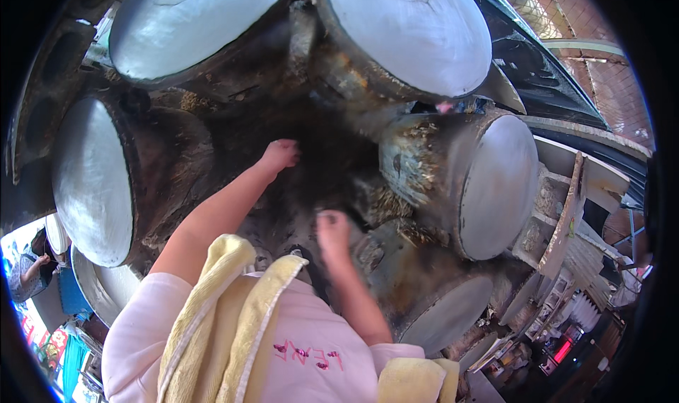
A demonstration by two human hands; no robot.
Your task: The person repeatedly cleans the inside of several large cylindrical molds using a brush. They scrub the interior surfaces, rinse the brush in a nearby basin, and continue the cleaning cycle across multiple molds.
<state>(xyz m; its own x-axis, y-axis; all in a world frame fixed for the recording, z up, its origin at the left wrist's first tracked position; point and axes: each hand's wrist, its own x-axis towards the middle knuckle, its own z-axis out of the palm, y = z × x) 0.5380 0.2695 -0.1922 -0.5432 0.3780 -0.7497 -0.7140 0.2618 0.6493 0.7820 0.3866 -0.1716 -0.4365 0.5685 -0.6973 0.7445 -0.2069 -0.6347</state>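
Observation:
My left hand [283, 153] is curled and blurred over the dark space amid several large soot-dark drums with smooth, pale round tops. Closer to my body, my right hand [333, 232] has bent fingers and is also blurred. Whether either hand holds something small cannot be seen. The nearest drums are one with a crusted side [419, 161] right of my hands and one with a pale top [93, 183] to the left. Two more pale tops, one at upper left [196, 26] and one at upper right [411, 31], lie beyond my hands.
Another drum [451, 313] stands low on the right. A yellow towel [228, 307] hangs over my chest. Concrete blocks [546, 201] and an upright board [565, 217] line the right side. Another person [32, 270] is at the far left, near a pale basin [114, 283].

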